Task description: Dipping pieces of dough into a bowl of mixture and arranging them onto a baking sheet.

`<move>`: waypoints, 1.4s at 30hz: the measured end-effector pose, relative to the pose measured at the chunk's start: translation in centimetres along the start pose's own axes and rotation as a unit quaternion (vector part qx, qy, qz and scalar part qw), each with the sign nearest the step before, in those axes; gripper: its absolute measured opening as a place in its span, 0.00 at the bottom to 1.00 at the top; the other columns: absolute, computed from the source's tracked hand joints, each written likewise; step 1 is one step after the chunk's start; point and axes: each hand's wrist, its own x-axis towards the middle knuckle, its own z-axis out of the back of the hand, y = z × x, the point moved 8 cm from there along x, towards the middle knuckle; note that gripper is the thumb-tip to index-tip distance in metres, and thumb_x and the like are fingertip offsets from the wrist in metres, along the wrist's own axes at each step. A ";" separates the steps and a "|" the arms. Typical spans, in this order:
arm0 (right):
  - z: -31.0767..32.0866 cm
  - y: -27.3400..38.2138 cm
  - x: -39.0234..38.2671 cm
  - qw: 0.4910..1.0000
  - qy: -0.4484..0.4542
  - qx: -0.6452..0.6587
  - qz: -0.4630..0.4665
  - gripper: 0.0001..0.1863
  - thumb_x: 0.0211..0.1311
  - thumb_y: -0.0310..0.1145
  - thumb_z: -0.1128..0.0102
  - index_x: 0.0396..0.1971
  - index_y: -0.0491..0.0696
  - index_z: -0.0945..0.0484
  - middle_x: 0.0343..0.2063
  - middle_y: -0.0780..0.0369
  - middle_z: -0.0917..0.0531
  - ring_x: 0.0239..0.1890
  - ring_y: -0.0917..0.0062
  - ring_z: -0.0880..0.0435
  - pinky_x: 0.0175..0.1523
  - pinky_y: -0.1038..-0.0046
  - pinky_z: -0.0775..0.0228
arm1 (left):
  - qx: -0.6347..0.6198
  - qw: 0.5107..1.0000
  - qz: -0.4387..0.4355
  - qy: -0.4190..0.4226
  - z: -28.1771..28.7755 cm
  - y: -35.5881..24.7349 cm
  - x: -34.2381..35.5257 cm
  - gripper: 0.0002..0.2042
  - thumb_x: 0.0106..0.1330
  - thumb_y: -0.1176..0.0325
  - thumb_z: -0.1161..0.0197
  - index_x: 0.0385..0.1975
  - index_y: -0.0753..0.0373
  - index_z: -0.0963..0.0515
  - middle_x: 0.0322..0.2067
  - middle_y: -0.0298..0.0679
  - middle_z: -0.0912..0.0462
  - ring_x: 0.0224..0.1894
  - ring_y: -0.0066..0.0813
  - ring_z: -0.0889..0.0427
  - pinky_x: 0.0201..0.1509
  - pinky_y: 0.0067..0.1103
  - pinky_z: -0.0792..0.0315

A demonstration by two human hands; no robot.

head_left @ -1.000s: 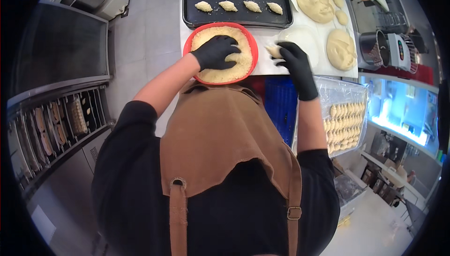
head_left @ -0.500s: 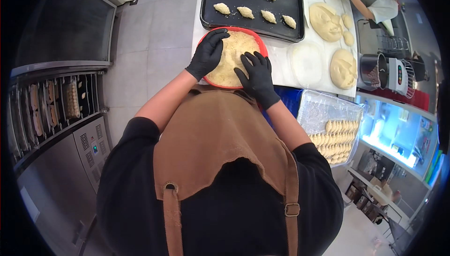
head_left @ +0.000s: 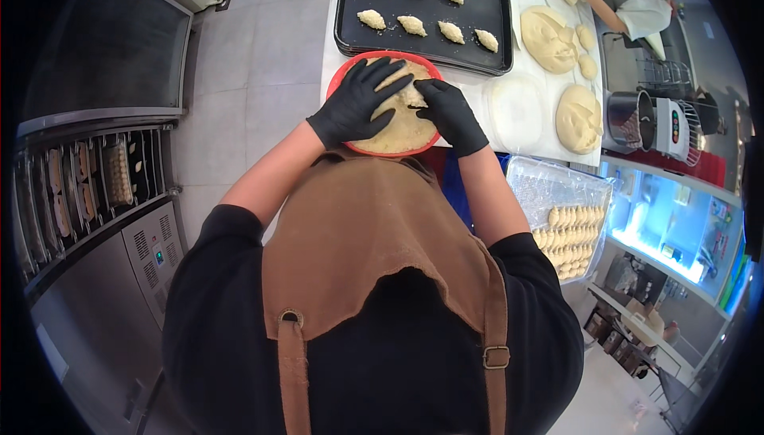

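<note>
A round red bowl (head_left: 398, 152) stands at the table edge in front of me, filled with pale yellowish crumbs (head_left: 402, 128). Over its left side my black-gloved left hand (head_left: 354, 107) is spread open, fingers pointing to the far right above the crumbs. From the right, my gloved right hand (head_left: 450, 115) curls its fingers and thumb round a crumb-coated dough piece (head_left: 412, 96) in the bowl; the glove partly hides it. Just beyond the bowl lies a black baking tray (head_left: 477, 13) bearing several crumb-coated, pointed oval dough pieces (head_left: 451, 32).
To the right are a translucent white tub (head_left: 517, 113), large dough lumps (head_left: 578, 120) and smaller dough balls. A plastic-covered tray (head_left: 549, 184) of shaped dough rows sits lower right. Another person's arm (head_left: 606, 15) works at the far right. A tray rack (head_left: 95, 176) stands left.
My left hand has moved from the bowl's rim to lie spread over the crumbs. My right hand, earlier with fingers spread on the crumbs, now grips a coated dough piece.
</note>
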 end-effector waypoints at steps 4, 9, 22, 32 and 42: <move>-0.5 0.0 0.1 0.992 0.054 -0.013 0.117 0.16 0.62 0.26 0.36 0.50 0.42 0.17 0.43 0.59 0.12 0.39 0.71 0.14 0.41 0.73 0.23 | 0.104 0.992 -0.068 0.038 -0.3 -1.3 0.9 0.28 0.63 0.66 0.31 0.65 0.58 0.26 0.62 0.44 0.22 0.59 0.45 0.22 0.61 0.28 0.26; -2.6 -3.5 0.4 0.955 0.100 0.277 -0.021 0.18 0.63 0.27 0.36 0.53 0.41 0.19 0.44 0.57 0.12 0.40 0.73 0.14 0.44 0.73 0.22 | -0.012 0.998 0.012 0.058 -0.8 0.8 0.7 0.29 0.60 0.60 0.26 0.62 0.58 0.23 0.55 0.44 0.17 0.52 0.43 0.18 0.55 0.27 0.24; -0.5 10.3 -3.7 0.909 -0.146 -0.207 0.330 0.23 0.69 0.43 0.36 0.55 0.41 0.19 0.52 0.49 0.15 0.52 0.57 0.15 0.55 0.65 0.23 | -0.124 0.961 0.221 0.112 -1.2 3.4 -2.3 0.19 0.59 0.57 0.24 0.46 0.59 0.14 0.40 0.39 0.13 0.37 0.37 0.16 0.43 0.28 0.23; -0.4 2.3 -0.7 0.989 -0.121 -0.036 0.079 0.25 0.67 0.43 0.32 0.55 0.41 0.19 0.53 0.49 0.16 0.54 0.58 0.16 0.56 0.67 0.23 | -0.123 0.978 0.150 0.077 0.4 2.8 -2.1 0.19 0.56 0.67 0.22 0.47 0.61 0.15 0.43 0.38 0.12 0.38 0.37 0.15 0.44 0.27 0.22; 2.1 -0.9 4.2 0.854 0.096 0.472 -0.197 0.16 0.69 0.32 0.37 0.52 0.41 0.19 0.46 0.54 0.14 0.43 0.70 0.14 0.46 0.73 0.21 | -0.091 0.981 0.170 -0.015 -0.6 2.8 -0.6 0.28 0.57 0.59 0.24 0.58 0.61 0.20 0.61 0.44 0.21 0.59 0.45 0.21 0.62 0.33 0.28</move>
